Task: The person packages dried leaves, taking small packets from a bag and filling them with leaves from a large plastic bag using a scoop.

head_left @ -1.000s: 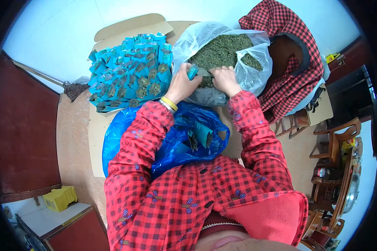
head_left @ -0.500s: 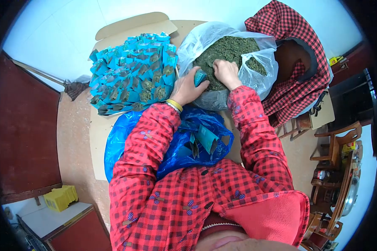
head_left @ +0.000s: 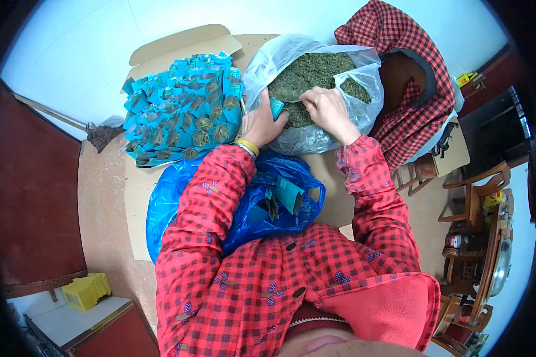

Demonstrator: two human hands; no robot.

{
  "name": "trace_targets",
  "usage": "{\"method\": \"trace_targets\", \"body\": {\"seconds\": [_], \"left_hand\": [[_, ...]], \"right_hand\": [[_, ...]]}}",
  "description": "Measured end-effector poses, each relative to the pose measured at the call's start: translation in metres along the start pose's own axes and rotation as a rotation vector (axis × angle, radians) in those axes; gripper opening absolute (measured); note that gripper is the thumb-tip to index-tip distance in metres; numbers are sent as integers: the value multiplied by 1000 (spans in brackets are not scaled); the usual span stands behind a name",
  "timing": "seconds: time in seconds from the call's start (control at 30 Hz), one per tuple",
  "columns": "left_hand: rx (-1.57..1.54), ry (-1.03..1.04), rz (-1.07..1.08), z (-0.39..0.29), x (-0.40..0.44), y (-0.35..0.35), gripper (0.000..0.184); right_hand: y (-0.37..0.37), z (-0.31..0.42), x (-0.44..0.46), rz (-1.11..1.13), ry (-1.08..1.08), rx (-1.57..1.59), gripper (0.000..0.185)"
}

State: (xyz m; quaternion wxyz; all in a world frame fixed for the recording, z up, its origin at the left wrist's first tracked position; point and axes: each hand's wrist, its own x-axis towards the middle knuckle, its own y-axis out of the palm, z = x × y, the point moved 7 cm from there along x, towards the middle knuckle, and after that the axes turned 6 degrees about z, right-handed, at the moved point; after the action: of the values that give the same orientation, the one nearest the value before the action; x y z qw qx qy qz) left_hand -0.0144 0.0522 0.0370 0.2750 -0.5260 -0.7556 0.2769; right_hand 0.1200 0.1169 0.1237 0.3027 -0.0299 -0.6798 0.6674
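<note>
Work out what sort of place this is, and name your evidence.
Probably a home room used for packing: brown wooden chairs stand on the right, and filled turquoise packets sit beside a clear plastic bag of dry-looking green leaf bits.

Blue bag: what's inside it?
Inside the blue bag, a few teal packets show at the opening. Deeper contents are hidden by the bag's folds and the left sleeve, so how many packets it holds cannot be told.
</note>
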Motion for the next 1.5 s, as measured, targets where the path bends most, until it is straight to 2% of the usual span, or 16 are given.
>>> {"method": "trace_targets", "body": {"seconds": [0.2,0.47,0.7,0.83,0.97,1.03,1.1,1.17,1.23,1.27,1.3,1.33,1.37,1.4,1.43,1.5], "left_hand": [[7,86,-56,-4,9,3,92],[-49,172,-105,-31,29,7,92],[28,304,-120,-31,33,4,96],[46,310,-79,-16,27,14,98],[-36,399,-118,-7,19,8,81],[-115,448,-102,-8,16,3,72],[-168,377,-75,-2,15,10,65],[-273,412,-242,6,13,8,60],[-444,277,-137,9,7,5,58],[-377,276,-135,8,5,6,54],[-485,259,-153,12,7,11,58],[-360,221,-176,7,6,8,59],[-425,122,-27,13,16,20,61],[-374,226,-244,19,21,24,63],[-330,267,-342,20,27,25,66],[-278,215,-375,9,10,4,68]], "right_hand": [[-18,20,7,22,-179,-200,7],[-49,20,15,146,-223,-368,8],[-32,23,10,153,-313,-453,7],[-15,40,12,172,-378,-391,5],[-14,53,16,159,-408,-154,9],[-19,46,21,133,-283,192,15],[-14,36,20,168,-195,261,21],[-4,24,22,198,55,589,22],[17,5,15,218,25,500,24],[33,-1,14,196,-7,465,23],[19,14,14,207,29,484,22],[25,13,14,235,1,493,24],[37,-1,13,255,5,483,26],[40,0,15,235,-26,465,27],[41,-4,17,227,-67,461,27],[39,-9,22,162,-160,370,28]]}}
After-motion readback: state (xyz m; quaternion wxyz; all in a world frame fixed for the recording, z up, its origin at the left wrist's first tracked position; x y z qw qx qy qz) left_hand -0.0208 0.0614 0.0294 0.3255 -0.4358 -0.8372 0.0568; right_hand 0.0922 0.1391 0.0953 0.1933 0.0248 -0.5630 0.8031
